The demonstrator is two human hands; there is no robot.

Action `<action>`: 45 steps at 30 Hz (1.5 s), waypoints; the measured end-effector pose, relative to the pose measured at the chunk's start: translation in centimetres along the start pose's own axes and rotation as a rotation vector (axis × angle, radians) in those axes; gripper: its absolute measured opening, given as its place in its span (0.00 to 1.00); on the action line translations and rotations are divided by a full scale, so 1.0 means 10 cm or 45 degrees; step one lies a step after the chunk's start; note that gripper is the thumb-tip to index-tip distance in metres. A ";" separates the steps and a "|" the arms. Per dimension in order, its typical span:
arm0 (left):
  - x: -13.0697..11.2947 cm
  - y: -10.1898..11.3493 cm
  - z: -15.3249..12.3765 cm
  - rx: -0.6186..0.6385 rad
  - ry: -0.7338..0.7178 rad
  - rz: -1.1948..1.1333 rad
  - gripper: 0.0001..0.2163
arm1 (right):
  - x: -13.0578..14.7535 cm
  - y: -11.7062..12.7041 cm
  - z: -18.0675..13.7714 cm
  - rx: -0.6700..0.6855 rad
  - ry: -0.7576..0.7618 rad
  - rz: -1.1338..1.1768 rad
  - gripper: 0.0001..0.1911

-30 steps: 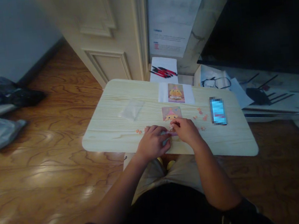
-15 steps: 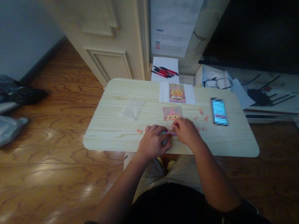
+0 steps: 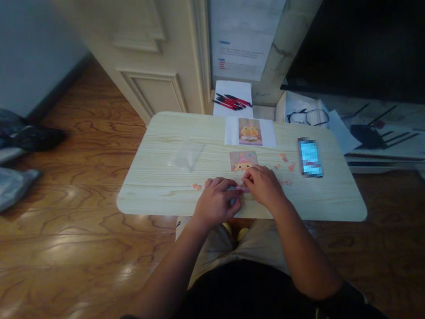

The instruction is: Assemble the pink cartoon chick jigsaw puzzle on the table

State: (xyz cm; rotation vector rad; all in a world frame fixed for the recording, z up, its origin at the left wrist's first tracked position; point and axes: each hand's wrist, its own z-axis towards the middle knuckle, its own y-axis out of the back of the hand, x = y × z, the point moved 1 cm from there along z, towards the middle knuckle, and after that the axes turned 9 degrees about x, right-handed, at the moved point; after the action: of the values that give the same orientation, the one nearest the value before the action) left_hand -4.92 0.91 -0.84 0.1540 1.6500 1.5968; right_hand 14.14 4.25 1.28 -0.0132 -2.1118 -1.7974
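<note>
A partly joined jigsaw puzzle [image 3: 244,161] with a cartoon figure in a pink hat lies near the front of the pale wood-grain table [image 3: 147,162]. My left hand [image 3: 219,199] curls at its lower left, thumb and fingers closed about a pinkish edge. Over the lower right, my right hand [image 3: 263,184] pinches at what looks like a small puzzle piece, mostly covered by the fingertips. Loose puzzle pieces [image 3: 291,167] lie to the right, and a small cluster of pieces [image 3: 196,186] sits left of my left hand. Both hands hide the puzzle's lower part.
Behind the puzzle lies a printed reference picture [image 3: 249,131] on white paper. A clear plastic bag [image 3: 184,156] rests to the left, a lit phone [image 3: 309,157] to the right. Beyond the table are red and black pens [image 3: 232,101] and a black router [image 3: 367,135].
The view has shifted very slightly. Both hands keep nearly the same place and grip at the puzzle's lower edge, with no clear movement of any piece.
</note>
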 end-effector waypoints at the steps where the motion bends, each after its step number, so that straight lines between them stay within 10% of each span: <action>1: 0.00 0.00 0.00 -0.008 0.001 0.000 0.13 | -0.01 0.01 0.00 0.002 0.013 0.022 0.04; 12: 0.03 0.00 0.00 -0.037 0.019 -0.077 0.14 | -0.41 0.13 -0.22 -0.155 -0.030 0.355 0.06; 35: 0.13 0.00 0.05 -0.288 0.170 -0.281 0.19 | -0.37 -0.01 -0.37 -0.170 0.174 0.403 0.12; 45: 0.32 0.43 -0.33 -0.338 0.194 -0.280 0.28 | -0.04 -0.05 -0.29 -0.192 0.375 0.475 0.17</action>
State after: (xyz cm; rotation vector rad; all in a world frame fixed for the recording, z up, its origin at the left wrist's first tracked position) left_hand -10.91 1.09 1.04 -0.2829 1.4906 1.6702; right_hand 15.19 1.43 1.02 -0.1606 -1.6427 -1.6165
